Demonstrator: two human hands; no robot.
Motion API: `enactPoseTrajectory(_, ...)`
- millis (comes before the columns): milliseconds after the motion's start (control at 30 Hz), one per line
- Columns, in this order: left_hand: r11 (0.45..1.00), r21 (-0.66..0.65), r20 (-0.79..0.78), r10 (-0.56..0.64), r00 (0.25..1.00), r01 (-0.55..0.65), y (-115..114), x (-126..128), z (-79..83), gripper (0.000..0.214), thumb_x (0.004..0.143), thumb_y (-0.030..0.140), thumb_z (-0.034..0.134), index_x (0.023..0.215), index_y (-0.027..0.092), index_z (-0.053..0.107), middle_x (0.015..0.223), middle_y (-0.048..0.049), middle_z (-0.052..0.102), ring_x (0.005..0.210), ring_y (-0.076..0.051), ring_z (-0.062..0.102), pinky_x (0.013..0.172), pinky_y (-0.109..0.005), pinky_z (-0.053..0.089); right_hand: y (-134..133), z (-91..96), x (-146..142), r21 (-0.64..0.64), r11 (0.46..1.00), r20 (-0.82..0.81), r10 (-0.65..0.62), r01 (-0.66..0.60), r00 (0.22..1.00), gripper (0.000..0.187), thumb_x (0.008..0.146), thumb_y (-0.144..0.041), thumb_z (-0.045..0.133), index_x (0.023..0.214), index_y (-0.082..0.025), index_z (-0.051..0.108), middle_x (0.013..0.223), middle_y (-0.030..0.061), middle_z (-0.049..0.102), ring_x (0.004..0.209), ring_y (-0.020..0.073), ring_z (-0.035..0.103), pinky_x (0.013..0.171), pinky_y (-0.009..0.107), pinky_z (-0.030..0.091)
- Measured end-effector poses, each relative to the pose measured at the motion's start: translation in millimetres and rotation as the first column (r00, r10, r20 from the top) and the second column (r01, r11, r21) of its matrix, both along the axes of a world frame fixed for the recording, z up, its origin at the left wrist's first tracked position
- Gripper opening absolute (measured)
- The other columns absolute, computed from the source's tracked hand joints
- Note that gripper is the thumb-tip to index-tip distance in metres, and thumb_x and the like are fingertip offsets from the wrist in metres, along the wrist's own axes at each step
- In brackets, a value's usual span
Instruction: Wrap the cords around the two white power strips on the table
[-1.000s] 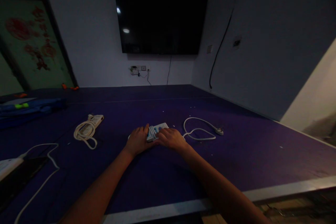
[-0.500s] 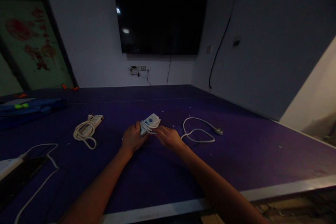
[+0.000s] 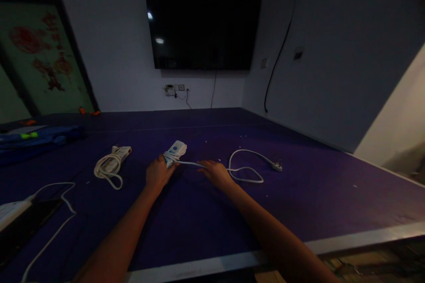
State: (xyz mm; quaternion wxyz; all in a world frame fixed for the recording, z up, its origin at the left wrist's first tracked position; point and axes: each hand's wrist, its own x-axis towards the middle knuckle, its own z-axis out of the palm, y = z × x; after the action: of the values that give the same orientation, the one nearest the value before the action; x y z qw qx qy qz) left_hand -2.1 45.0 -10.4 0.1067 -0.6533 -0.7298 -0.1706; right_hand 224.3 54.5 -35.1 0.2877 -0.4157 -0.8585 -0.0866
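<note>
My left hand (image 3: 158, 173) is closed round the near end of a white power strip (image 3: 178, 147), tilted over the purple table. White cord is wound about the strip's middle. From there the power cord (image 3: 190, 163) runs fairly straight to my right hand (image 3: 215, 174), whose fingers are closed on it. Beyond that hand the cord lies in a loose loop on the table, ending in a plug (image 3: 277, 166) at the right.
Left of my hands lies another power strip (image 3: 124, 154) with its cord coiled. A third white strip (image 3: 13, 212) rests by a dark flat object (image 3: 33, 221) at the left edge. Blue cloth (image 3: 56, 135) lies farther back. A television (image 3: 204, 28) hangs on the wall.
My left hand has moved left with the power strip, away from my right hand. A length of cord now stretches between the hands, and the loop at the right has narrowed slightly.
</note>
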Motion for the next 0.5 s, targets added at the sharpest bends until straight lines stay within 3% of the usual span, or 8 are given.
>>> enactPoseTrajectory(167,0.993,-0.053,-0.009,-0.110,0.994,0.110,1,2,0.2,0.076,0.078,0.071,0.029,0.112,0.006,0.049,0.096,-0.0208,0.065,0.092,-0.030,0.063,0.072,-0.034,0.046,0,1.5,8,0.156,0.986,-0.014,-0.054,0.056,0.998,0.025,0.092,-0.023,0.046,0.112,-0.022,0.062,0.090,0.0050,0.069,0.076,0.0140,0.064,0.064,0.021,0.045)
enactPoseTrajectory(333,0.954,-0.068,-0.005,-0.293,0.956,0.292,-4,15,-1.2,0.077,0.076,0.071,0.036,0.122,0.009,0.044,0.108,-0.0189,0.064,0.098,-0.029,0.061,0.077,-0.034,0.045,-6,10.1,16,0.418,0.892,-0.145,-0.122,0.173,0.982,0.020,0.092,-0.026,0.048,0.099,-0.021,0.066,0.077,0.0029,0.067,0.067,0.0127,0.061,0.061,0.022,0.040)
enactPoseTrajectory(500,0.852,-0.127,0.016,-0.511,0.860,0.508,-19,40,-5.0,0.082,0.072,0.073,0.041,0.125,0.010,0.044,0.113,-0.0180,0.062,0.101,-0.030,0.060,0.083,-0.037,0.045,-10,13.9,24,0.479,0.825,-0.341,-0.139,0.299,0.930,0.025,0.089,-0.039,0.052,0.093,-0.020,0.067,0.081,0.0054,0.066,0.071,0.0139,0.060,0.062,0.023,0.040)
